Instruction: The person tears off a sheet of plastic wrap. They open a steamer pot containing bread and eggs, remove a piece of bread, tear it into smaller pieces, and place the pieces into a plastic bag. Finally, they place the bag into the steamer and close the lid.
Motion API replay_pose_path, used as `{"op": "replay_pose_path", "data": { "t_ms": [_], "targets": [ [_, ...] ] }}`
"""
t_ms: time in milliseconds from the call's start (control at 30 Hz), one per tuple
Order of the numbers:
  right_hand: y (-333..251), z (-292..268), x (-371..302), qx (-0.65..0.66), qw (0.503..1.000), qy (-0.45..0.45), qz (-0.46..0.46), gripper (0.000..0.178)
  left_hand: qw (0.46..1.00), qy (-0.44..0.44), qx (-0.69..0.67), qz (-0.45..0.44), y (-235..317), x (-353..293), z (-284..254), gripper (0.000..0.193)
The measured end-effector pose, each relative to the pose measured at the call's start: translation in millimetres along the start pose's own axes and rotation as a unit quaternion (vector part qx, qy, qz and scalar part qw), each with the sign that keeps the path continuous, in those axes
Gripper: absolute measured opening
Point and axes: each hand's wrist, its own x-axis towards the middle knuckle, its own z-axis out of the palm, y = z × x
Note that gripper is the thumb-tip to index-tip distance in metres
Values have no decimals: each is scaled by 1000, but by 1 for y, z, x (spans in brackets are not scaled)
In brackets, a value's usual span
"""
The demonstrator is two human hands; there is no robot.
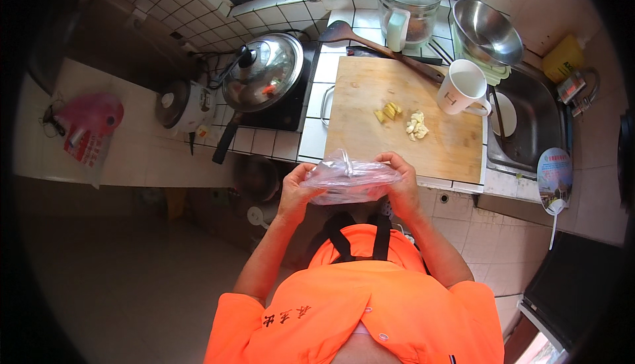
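Holding a crinkled, translucent plastic bag (354, 182) with bare fingers (395, 159)

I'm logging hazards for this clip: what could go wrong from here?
The clear plastic bag is held between the left hand and right hand in front of the cutting board, so a slip might drop it to the floor.
The pan handle juts toward the front of the tiled counter; a passing arm could knock it.
The white mug stands at the board's right side, near the sink; a bump might tip it.
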Motion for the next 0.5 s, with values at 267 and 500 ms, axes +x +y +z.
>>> {"op": "replay_pose_path", "data": {
  "t_ms": [267,500],
  "targets": [
    [-1,6,-10,-206,965,-154,52,22,990,-29,-133,-36,-6,5,35,38],
    [2,-3,-10,212,971,-16,108,19,999,35,-3,9,-23,4,25,14]
  ]
}}
